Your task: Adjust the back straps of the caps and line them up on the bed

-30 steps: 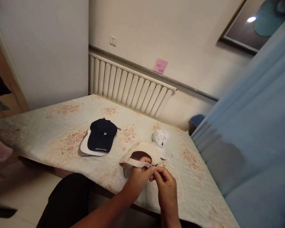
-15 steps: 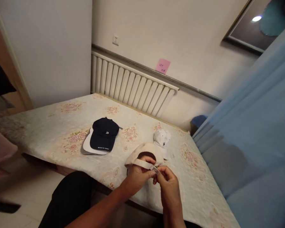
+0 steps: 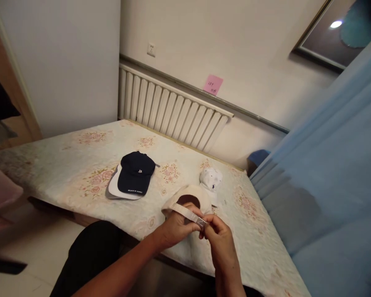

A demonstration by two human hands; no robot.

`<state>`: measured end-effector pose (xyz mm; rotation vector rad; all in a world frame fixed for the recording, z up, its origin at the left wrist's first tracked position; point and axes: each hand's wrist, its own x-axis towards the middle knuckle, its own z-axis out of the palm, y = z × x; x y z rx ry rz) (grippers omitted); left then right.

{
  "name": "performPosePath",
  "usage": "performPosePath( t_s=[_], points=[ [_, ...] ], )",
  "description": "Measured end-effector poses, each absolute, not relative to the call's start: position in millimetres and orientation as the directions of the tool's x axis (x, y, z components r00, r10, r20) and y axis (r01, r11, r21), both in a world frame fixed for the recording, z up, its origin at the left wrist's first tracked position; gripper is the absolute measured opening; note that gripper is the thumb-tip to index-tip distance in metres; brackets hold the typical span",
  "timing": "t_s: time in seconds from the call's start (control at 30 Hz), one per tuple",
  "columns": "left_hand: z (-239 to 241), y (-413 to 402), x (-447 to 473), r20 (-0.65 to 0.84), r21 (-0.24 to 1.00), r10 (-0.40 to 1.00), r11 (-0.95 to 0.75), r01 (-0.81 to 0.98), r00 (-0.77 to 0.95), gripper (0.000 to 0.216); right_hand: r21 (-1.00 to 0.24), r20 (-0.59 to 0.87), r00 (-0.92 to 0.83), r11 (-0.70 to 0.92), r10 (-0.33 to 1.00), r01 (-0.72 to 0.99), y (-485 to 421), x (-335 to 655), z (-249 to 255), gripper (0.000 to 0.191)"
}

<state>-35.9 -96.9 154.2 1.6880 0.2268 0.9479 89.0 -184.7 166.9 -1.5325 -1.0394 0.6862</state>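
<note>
A cream baseball cap [image 3: 200,194] is held near the bed's front edge, its back opening towards me. My left hand [image 3: 177,226] is closed on the cap's pale back strap [image 3: 184,211], fingers passing through the opening. Fingertips of my right hand [image 3: 219,235] pinch the strap's end at a small metal buckle [image 3: 200,223]. Just behind lies a small white cap [image 3: 210,181] with a dark emblem. Further left, a navy cap [image 3: 137,173] with white lettering rests on top of a white cap [image 3: 116,187].
A flower-patterned sheet covers the bed [image 3: 64,165]. Behind it are a white radiator [image 3: 170,109] and a pink note [image 3: 213,84] on the wall. A blue curtain [image 3: 334,173] hangs at the right. Part of another person, in pink [image 3: 1,181], shows at the left edge.
The strap and buckle have turned slightly, so more of the strap and the buckle's face now shows. Both hands keep their hold; the other caps have not moved.
</note>
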Motion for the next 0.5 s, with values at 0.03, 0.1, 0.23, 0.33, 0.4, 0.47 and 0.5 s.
performPosePath(
  t_s=[0.03,0.1,0.23,0.33,0.4,0.47,0.5],
  points=[
    [154.5,-96.8,-36.5,0.453,0.891,0.607,-0.337,-0.305,0.653,0.015,-0.96,0.109,0.441,-0.02,0.891,0.278,-185.3,88.3,168.7,0.01],
    [155.6,-97.2,-38.0,0.426,0.904,0.633,-0.317,-0.285,0.647,0.013,-0.951,0.103,0.434,-0.039,0.895,0.307,-186.4,86.6,172.1,0.011],
    [157.8,-98.3,-42.1,0.414,0.909,0.642,-0.335,-0.25,0.645,0.013,-0.956,0.082,0.441,-0.055,0.894,0.289,-187.9,85.0,175.6,0.011],
    [157.3,-97.9,-44.6,0.436,0.896,0.632,-0.372,-0.243,0.641,0.012,-0.956,0.078,0.454,-0.063,0.888,0.286,-188.5,87.0,174.3,0.01],
    [156.2,-96.9,-45.6,0.452,0.886,0.63,-0.395,-0.241,0.631,0.011,-0.956,0.082,0.467,-0.063,0.88,0.285,-188.9,89.4,172.2,0.009],
    [155.3,-95.6,-46.3,0.458,0.883,0.63,-0.405,-0.239,0.627,0.012,-0.959,0.086,0.477,-0.057,0.875,0.277,-189.3,91.5,170.1,0.008],
    [155.1,-95.1,-46.5,0.458,0.883,0.631,-0.405,-0.237,0.627,0.011,-0.961,0.085,0.476,-0.054,0.875,0.271,-189.4,92.3,169.4,0.009]
  ],
)
